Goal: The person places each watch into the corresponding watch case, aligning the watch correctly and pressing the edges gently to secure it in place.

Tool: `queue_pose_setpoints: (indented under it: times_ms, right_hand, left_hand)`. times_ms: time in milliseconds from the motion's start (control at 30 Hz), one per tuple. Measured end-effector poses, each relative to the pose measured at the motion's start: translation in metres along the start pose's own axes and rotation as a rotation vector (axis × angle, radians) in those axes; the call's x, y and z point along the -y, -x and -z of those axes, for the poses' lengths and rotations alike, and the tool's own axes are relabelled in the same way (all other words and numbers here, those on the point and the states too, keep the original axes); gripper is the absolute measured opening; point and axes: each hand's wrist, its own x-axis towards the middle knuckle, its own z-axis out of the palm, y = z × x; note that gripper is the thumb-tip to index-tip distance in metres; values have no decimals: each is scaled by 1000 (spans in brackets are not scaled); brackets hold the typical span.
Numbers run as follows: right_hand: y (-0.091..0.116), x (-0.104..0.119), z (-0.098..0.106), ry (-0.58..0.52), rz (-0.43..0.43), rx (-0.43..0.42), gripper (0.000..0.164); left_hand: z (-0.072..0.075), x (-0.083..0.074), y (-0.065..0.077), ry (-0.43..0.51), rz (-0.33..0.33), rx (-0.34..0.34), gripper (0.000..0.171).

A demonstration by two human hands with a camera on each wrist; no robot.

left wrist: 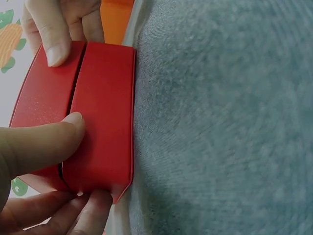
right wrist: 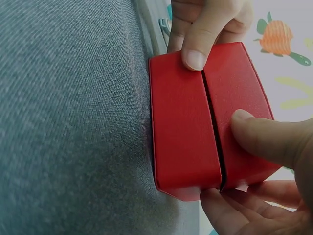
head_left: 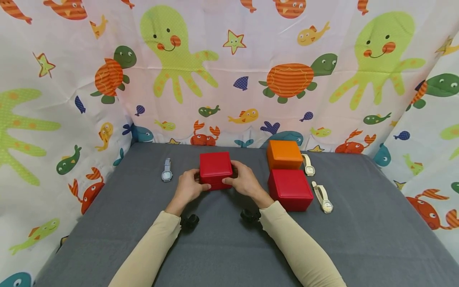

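Observation:
A red watch box (head_left: 216, 165) stands on the grey cloth, held between both hands. Its lid lies down over the base, with a thin dark gap (right wrist: 213, 115) along the front; the inside is hidden. My left hand (head_left: 189, 186) grips the left side, its thumb (left wrist: 58, 139) on the front across the gap and its fingers around the side. From the right, my right hand (head_left: 246, 181) holds the box with its thumb (right wrist: 259, 134) on the front of the lid. The fingers behind the box are partly hidden in the head view.
A grey-blue watch (head_left: 167, 170) lies left of the box. To the right stand an orange box (head_left: 284, 154) and, nearer, a second red box (head_left: 289, 189). Beside them lie a cream watch (head_left: 309, 166) and another pale watch (head_left: 324, 198). A patterned curtain (head_left: 229, 107) rises behind the table.

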Motion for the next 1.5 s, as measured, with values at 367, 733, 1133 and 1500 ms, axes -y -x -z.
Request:
queue_pose_setpoints:
  times_ms: [367,733,1133,1500]
  right_hand:
    - [0,1,0,-25,-53,-16,66]
    - [2,0,-3,62,20,-9,78]
    - [6,6,1,538,348,-7,64]
    - [0,8,10,830,664,11,43]
  left_hand:
    - [2,2,-1,25,12,3,57]
    - [1,6,0,10,17,-7,55]
    - [1,8,-1,43,-1,-3,57]
    - [-1,11,-3,74,13,-1,57]
